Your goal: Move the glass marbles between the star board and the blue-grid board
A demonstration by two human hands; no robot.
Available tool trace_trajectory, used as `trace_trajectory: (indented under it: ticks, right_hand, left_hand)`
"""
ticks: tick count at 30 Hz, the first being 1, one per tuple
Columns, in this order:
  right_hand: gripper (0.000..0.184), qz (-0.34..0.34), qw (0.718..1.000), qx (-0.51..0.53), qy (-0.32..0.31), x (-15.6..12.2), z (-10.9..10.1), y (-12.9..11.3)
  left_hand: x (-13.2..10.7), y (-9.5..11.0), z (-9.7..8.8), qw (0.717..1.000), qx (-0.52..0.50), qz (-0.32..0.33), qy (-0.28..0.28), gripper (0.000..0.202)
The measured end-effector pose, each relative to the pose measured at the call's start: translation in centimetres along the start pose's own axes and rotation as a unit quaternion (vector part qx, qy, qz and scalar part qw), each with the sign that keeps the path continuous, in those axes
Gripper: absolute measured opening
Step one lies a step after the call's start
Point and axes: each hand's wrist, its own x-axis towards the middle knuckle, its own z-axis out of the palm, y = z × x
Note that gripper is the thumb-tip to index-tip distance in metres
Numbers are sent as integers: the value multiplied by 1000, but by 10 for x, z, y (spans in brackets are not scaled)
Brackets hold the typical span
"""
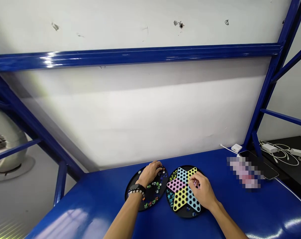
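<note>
My left hand (149,173), with a dark band and a beaded bracelet at the wrist, reaches over a round black tray (134,181). Its fingers are bent downward and slightly apart near the tray's far right rim, close to several glass marbles (155,186). My right hand (202,190) hovers over the right part of a Chinese checkers board (181,201), a star in yellow, pink and light blue with black holes. Thumb and index finger are pinched together; whatever is between them is too small to make out. The hand hides part of the star's right side.
Teal and yellow-green marbles (170,197) lie in side pockets of the board. Both round pieces rest on a blue tabletop (103,192). A phone (261,164), a blurred pinkish item (246,174) and a white charger (236,148) lie right. Blue metal bars (140,56) frame the wall.
</note>
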Motion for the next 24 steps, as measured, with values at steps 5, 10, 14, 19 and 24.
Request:
trace_trajectory:
  ticks: [5, 10, 14, 19, 24]
  right_hand:
    - [19, -2, 1000, -4, 0, 0, 1, 2]
    - [20, -8, 1000, -11, 3, 0, 2, 2]
    - [21, -3, 1000, -1, 1, -1, 1, 0]
    - [22, 2, 1000, 3, -6, 0, 0, -2]
    - [21, 1, 1000, -2, -7, 1, 2, 1]
  left_hand:
    - [-8, -3, -6, 1000, -9, -13, -6, 28]
    - [-14, -6, -6, 999, -10, -24, -18, 23]
    - [-18, -4, -9, 999, -26, -30, -14, 25]
    - [-29, 6, -23, 998, -60, -24, 15, 32]
    - [-61, 56, -32, 986, -156, 52, 6, 28]
